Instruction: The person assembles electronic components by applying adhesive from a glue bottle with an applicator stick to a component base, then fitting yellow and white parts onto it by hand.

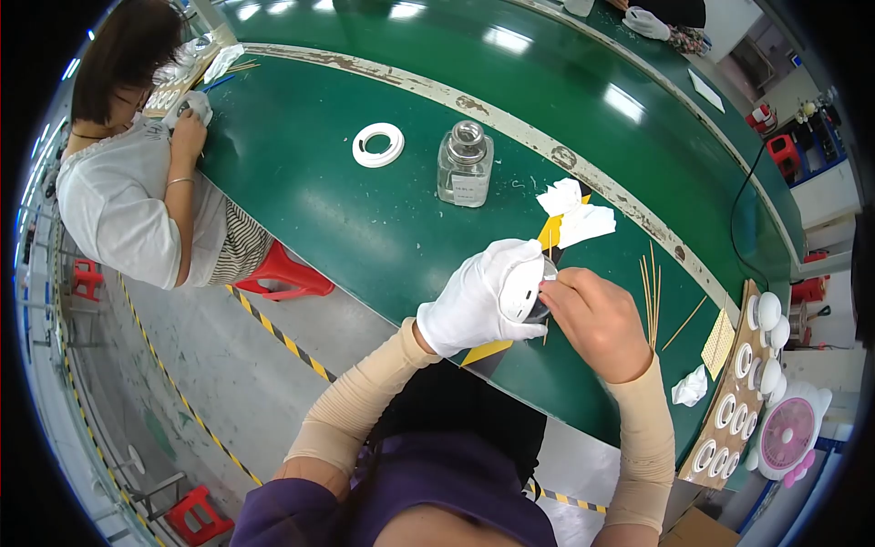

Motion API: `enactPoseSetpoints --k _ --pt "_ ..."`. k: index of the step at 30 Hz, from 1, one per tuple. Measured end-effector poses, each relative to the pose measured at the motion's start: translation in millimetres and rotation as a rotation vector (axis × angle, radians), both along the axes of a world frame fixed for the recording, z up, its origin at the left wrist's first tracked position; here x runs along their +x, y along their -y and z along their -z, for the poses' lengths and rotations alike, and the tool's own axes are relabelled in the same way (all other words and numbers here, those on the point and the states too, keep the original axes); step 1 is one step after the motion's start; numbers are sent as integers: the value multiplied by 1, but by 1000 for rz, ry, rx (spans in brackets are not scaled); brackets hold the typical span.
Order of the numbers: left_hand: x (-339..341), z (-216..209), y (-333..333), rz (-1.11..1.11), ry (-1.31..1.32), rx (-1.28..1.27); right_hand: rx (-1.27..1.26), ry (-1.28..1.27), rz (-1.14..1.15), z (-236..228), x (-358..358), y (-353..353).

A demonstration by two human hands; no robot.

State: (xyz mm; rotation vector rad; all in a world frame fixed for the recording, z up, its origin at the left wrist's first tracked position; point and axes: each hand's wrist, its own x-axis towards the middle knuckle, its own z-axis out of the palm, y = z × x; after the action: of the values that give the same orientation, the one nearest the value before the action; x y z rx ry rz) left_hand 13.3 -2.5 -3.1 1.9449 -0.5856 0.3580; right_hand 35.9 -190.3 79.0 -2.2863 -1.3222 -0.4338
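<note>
My left hand, in a white glove, is closed around a white round housing with a dark side and small slots in its pale face. It is tilted above the green table, near the front edge. My right hand is bare, its thumb and fingers pinched together against the dark side of the housing. What is between those fingertips is too small to make out. Just beyond my hands lie crumpled white wipes on yellow-black tape. Thin wooden sticks are to the right of my right hand.
A glass bottle and a white ring stand farther back on the table. On the right are a board of white round parts, a crumpled wipe and a pink-white fan. Another person works at left, beside a red stool.
</note>
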Motion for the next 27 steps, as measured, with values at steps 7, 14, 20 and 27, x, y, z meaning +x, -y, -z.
enactPoseSetpoints --k 7,14,20,27 --pt "-1 -1 1 -17 3 -16 -82 22 35 2 3 -7" --pt "-1 2 1 -17 2 -3 25 16 88 6 7 -4" --pt "-1 0 1 -16 8 14 172 -290 85 2 5 -2" --pt "-1 2 3 -21 -6 -16 151 -319 130 -2 5 -5"
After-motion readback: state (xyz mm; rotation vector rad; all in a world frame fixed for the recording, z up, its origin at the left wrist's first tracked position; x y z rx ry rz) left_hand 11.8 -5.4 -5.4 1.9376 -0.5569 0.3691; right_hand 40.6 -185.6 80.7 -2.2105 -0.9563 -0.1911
